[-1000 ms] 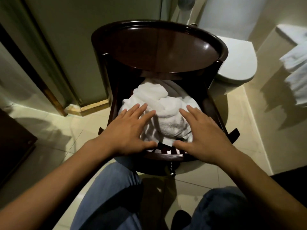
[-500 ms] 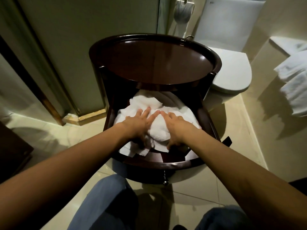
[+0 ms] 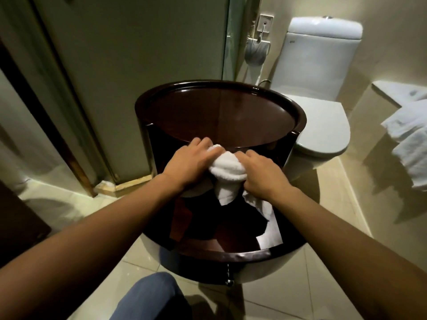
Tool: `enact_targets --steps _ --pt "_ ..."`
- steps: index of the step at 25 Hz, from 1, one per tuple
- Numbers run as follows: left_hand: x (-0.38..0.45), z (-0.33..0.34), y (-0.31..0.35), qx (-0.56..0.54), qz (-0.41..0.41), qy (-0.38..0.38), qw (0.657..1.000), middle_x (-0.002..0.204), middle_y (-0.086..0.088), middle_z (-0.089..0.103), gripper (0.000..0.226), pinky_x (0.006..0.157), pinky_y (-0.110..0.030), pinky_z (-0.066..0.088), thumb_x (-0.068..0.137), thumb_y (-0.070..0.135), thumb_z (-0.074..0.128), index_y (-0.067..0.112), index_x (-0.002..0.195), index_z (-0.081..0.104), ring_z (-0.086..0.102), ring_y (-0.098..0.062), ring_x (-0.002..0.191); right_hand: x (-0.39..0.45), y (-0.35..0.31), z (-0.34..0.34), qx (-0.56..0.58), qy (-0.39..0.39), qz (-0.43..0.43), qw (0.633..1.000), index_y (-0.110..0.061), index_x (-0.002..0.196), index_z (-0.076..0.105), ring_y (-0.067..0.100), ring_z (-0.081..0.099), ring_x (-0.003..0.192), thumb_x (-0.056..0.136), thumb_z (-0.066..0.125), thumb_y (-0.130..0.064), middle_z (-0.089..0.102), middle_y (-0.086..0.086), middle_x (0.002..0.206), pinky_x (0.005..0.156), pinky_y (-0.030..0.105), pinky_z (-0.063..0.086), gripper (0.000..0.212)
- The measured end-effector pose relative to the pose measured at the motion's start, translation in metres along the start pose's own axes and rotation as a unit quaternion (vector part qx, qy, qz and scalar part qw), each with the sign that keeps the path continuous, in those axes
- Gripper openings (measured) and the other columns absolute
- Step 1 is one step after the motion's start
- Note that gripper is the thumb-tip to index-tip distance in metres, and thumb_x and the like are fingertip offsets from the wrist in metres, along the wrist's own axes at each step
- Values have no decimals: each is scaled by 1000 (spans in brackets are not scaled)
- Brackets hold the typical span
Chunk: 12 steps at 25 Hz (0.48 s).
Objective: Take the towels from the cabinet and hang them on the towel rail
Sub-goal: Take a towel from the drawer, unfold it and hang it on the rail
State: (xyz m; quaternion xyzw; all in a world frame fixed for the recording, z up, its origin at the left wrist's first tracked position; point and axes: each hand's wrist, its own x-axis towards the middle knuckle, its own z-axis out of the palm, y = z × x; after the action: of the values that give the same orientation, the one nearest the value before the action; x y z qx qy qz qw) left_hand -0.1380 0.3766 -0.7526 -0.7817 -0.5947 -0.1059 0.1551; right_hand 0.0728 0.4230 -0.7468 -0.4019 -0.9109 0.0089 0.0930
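Note:
A bunched white towel hangs above the open drawer of a round dark wooden cabinet. My left hand grips the bundle on its left side. My right hand grips it on the right, with a tail of cloth trailing down into the drawer. A white corner lies at the drawer's right side. No towel rail is in view.
A white toilet stands behind the cabinet on the right, with a paper roll on the wall. Folded white towels lie on a ledge at the right edge. A glass shower door fills the left. My knee is below.
Both hands closed on the towel pile in the drawer and lifted it up as a bundle. The drawer floor now shows dark where the towels lay.

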Motion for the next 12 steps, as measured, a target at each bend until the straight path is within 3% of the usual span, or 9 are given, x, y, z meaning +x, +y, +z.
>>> enact_targets --steps 3,8,12 --pt "18 -20 -13 -21 -24 8 999 123 -6 51 48 66 -43 51 87 29 60 29 133 47 49 -28 107 18 4 -28 -20 35 -8 999 -23 118 48 37 57 91 79 59 -13 52 6 102 64 40 43 41" --pt "40 -39 -32 4 -17 63 998 120 -6 53 44 64 -43 51 86 25 58 29 130 51 52 -29 101 38 6 -59 -36 57 -14 998 -27 117 48 31 55 94 80 60 -13 52 3 102 65 34 35 41" --pt "82 -64 -51 42 -23 140 989 123 -9 53 52 63 -42 47 80 19 61 26 130 48 52 -34 103 74 17 -85 -60 155 -13 986 -19 118 52 31 53 93 78 61 -5 53 7 105 62 36 43 43"
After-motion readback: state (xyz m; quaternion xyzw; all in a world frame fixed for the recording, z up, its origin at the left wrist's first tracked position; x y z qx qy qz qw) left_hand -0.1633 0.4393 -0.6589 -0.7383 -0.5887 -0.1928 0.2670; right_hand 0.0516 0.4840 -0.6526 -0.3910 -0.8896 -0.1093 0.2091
